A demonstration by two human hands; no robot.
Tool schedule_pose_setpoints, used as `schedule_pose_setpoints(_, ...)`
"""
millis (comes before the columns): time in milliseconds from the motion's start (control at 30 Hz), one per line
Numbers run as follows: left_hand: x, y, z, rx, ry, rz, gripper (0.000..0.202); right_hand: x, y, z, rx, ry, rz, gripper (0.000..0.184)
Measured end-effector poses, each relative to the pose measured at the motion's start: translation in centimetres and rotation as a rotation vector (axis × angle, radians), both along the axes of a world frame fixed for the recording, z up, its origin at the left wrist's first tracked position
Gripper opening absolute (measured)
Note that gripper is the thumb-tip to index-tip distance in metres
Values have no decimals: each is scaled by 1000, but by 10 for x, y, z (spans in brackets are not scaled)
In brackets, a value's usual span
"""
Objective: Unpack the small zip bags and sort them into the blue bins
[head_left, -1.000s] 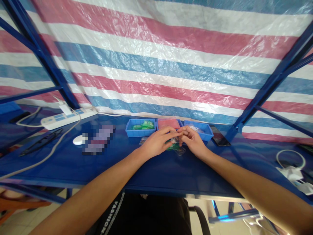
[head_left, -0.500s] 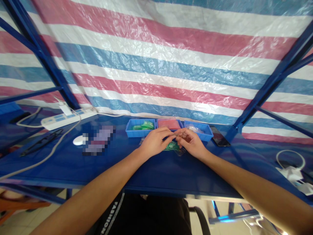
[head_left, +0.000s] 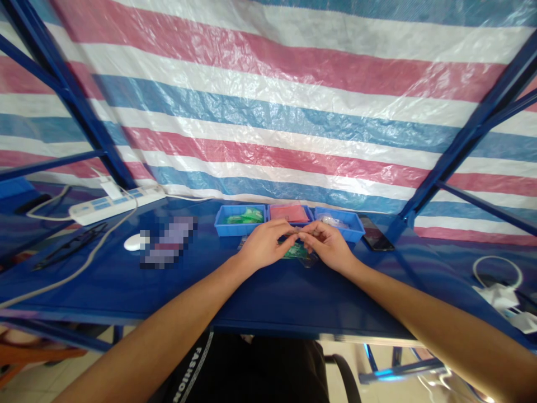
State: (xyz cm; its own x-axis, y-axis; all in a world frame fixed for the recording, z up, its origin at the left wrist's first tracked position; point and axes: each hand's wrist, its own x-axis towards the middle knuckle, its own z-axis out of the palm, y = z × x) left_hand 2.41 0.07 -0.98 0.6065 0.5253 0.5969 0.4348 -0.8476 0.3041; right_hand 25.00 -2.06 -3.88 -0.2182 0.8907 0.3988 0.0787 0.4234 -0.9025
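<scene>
My left hand and my right hand meet at the fingertips above the blue table. Both are closed in a pinch around something small and thin, too hidden by the fingers to name. Beneath them lies a green packet, partly covered by the left hand, with a bit of clear plastic at its right. Just beyond the hands stand three blue bins in a row: the left bin holds green packets, the middle one pink-red sheets or bags, the right one clear plastic pieces.
A dark phone lies right of the bins. To the left are a pixelated purple item, a round white object, glasses and a power strip with a trailing cable. White plugs sit far right.
The right fingers have shifted slightly, and their tips sit closer against the left hand's. The bins and the green packet stay where they were.
</scene>
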Motion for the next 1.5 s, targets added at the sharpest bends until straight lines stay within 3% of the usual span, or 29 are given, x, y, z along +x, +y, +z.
schedule_pose_setpoints(167,2,-3,1,-8,-43,27,26,1,1,2,-29,-20,-29,37)
schedule_pose_setpoints(267,3,-4,2,8,-80,28,41,2,3,2,-52,-10,-42,39)
schedule_pose_setpoints(433,4,-3,2,90,-117,-99,61,4,4,3,-88,48,-10,41)
schedule_pose_setpoints(700,2,3,0,183,-141,-135,37,4,5,-2,-91,87,75,38)
schedule_pose_setpoints(967,1,5,-1,185,-152,-86,21,4,5,-1,-73,56,36,41)
schedule_pose_setpoints(1500,1,-2,4,57,-88,-11,21,2,1,2,3,-8,-48,35)
